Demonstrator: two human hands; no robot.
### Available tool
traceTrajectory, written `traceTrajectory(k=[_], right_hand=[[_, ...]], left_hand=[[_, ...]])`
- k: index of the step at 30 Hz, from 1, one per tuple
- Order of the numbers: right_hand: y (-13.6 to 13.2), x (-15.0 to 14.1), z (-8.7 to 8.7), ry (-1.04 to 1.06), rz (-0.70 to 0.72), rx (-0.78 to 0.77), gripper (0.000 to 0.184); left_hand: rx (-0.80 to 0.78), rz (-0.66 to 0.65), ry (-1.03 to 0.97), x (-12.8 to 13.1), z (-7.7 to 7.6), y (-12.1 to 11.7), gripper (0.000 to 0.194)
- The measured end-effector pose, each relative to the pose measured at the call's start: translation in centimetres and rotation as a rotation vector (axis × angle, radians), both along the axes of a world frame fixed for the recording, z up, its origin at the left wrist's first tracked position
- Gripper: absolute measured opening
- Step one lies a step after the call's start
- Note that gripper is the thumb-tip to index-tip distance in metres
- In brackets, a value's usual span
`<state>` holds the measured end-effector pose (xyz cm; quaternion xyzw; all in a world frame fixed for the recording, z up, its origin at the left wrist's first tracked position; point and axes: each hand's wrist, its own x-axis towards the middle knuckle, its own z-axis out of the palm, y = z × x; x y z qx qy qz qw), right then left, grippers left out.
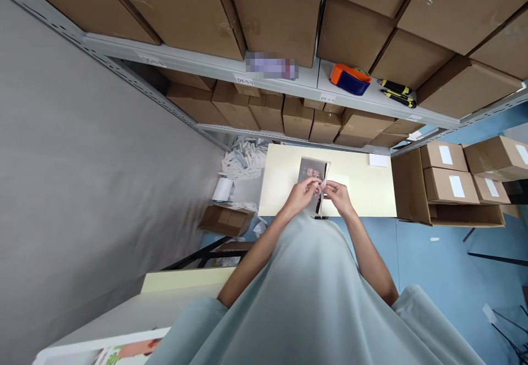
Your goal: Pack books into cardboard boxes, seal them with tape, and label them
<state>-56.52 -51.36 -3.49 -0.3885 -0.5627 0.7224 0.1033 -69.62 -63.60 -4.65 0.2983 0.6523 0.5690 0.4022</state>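
A flat dark-grey booklet (307,168) with reddish characters on its cover lies on the cream tabletop (367,189), in what looks like a clear plastic sleeve. Along its right side runs a pale, raised edge with a dark strip (319,203). My left hand (303,194) rests over the cover, thumb and fingers pinched at that edge. From the other side my right hand (338,195) pinches the same edge, its fingertips nearly meeting the left ones. The exact bit of film between the fingertips is too small to make out.
Cardboard boxes (280,13) fill the shelves ahead. On the shelf lip lie an orange-and-blue tape dispenser (350,79) and yellow-black utility knives (396,93). A white card (378,160) sits at the table's back right. Crumpled white scraps (247,159) are heaped left; labelled cartons (449,183) stand right.
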Motion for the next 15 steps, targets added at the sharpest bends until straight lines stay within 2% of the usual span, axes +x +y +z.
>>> traceTrajectory(k=[2,5,6,7,11,15], right_hand=[[0.5,0.7,0.2,-0.006,-0.03,0.017,0.05],[1.6,2.1,1.0,-0.002,-0.008,0.034,0.049],[2.0,2.6,1.3,-0.002,0.016,0.036,0.048],[2.5,3.1,1.6,-0.003,0.04,0.036,0.048],[4.0,4.5,2.0,-0.009,0.094,0.023,0.046],[5.2,5.1,1.1,-0.026,0.083,0.043,0.045]], left_hand=[[-0.004,0.098,-0.022,-0.8,-0.8,-0.7,0.035],[-0.07,0.373,0.006,-2.4,-2.0,-1.9,0.044],[-0.081,0.408,-0.019,-2.8,-2.2,-2.1,0.047],[-0.078,0.394,-0.071,-3.1,-2.4,-2.3,0.051],[-0.001,0.175,-0.281,-2.7,-2.2,-1.5,0.059],[0.012,0.192,-0.235,-1.4,-1.8,0.3,0.057]])
